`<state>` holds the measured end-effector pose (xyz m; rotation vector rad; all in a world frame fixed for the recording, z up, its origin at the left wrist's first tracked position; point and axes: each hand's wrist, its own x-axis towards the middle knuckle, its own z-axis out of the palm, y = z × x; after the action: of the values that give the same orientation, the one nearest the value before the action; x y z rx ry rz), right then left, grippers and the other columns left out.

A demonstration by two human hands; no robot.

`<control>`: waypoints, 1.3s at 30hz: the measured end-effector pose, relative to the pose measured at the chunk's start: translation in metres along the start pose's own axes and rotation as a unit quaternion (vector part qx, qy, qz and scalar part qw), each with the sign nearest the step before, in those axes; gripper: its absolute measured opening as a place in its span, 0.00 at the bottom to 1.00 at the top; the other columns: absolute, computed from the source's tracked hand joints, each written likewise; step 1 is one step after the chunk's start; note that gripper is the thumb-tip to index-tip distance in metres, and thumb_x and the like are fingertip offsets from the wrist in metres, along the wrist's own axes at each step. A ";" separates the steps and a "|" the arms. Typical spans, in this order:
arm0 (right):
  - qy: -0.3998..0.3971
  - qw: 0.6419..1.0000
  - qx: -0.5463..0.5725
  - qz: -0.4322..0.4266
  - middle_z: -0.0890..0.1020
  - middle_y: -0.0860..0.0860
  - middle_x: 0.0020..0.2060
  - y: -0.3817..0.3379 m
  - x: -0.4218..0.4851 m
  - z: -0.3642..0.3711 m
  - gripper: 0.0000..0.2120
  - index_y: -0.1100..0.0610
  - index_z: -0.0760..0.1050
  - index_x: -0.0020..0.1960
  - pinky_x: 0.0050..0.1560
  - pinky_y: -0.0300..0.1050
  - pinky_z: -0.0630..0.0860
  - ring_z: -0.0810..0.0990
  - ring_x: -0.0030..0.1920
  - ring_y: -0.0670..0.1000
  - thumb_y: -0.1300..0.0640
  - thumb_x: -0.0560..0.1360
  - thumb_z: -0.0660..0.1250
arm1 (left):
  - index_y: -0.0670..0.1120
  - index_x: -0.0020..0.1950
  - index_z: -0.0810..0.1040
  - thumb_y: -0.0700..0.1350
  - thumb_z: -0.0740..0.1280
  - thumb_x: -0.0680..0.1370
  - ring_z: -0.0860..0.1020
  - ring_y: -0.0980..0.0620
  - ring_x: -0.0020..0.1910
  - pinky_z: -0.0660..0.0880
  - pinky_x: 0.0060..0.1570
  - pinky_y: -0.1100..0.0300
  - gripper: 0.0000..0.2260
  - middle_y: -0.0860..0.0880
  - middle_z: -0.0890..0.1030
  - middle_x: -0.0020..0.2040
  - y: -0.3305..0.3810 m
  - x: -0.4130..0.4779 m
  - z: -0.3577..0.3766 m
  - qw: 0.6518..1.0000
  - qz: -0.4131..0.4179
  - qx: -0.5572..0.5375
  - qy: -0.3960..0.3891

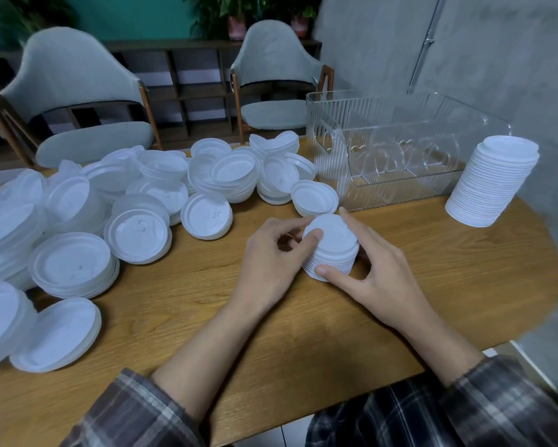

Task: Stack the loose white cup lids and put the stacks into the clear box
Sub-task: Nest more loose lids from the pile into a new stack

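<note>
While 2 hands close round it, the short stack [334,253] of white cup lids stands upright on the wooden table [432,285], just short of the table's middle. The left hand [271,262] comes in from 8 o'clock: its thumb lies on the top lid's near edge and its fingers curl in against the stack's left side. The right hand [377,269] comes in from 4 o'clock: its thumb presses the low near rim, its index finger runs straight along the far right edge, and how its other fingers lie behind the stack cannot be told. Both forearms are bare up to 2 plaid sleeves [448,414].

At 1 o'clock from the short stack stands 1 clear box [329,130] with ribbed walls, close to the stack but apart from it. At 2 o'clock, just beside the box's right end, rises 1 tall stack [493,185] of nested lids, leaning slightly; its lids sit too tightly to count.

From 9 o'clock round to 12 o'clock spreads the heap of loose lids [135,201], dozens of them, some lying singly and some in low, untidy piles, the nearest 1 lying just beside the left corner of the box.

Beyond the table's far edge, at 10 and 12 o'clock, stand 2 grey-cushioned chairs [77,101].
</note>
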<state>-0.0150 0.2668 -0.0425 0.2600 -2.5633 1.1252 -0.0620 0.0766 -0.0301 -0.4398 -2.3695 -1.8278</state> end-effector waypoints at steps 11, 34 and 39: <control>-0.006 1.000 0.011 0.026 0.75 0.38 0.71 0.010 0.002 -0.020 0.43 0.42 0.65 0.80 0.71 0.41 0.73 0.73 0.71 0.39 0.42 0.70 0.80 | 0.51 0.59 0.86 0.49 0.68 0.84 0.78 0.60 0.47 0.69 0.48 0.71 0.08 0.57 0.81 0.49 -0.015 -0.002 -0.007 0.985 0.100 0.138 0.000; 0.041 0.998 -0.027 0.050 0.70 0.35 0.71 0.026 0.000 -0.029 0.41 0.46 0.64 0.80 0.68 0.27 0.61 0.66 0.71 0.32 0.42 0.72 0.78 | 0.44 0.51 0.82 0.36 0.74 0.76 0.81 0.42 0.60 0.72 0.64 0.44 0.05 0.47 0.85 0.55 -0.035 0.069 0.002 0.840 0.318 0.436 0.063; 0.051 0.997 -0.042 0.036 0.74 0.41 0.70 0.021 -0.001 -0.030 0.40 0.50 0.67 0.79 0.67 0.23 0.61 0.70 0.70 0.36 0.39 0.72 0.76 | 0.42 0.59 0.79 0.40 0.70 0.80 0.80 0.47 0.51 0.74 0.54 0.53 0.08 0.48 0.83 0.50 -0.014 0.038 0.004 0.922 0.267 0.277 0.052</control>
<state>-0.0134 0.3032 -0.0377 0.0894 -2.5407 1.0237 -0.1023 0.0834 -0.0335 -0.7833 -2.2503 -0.8814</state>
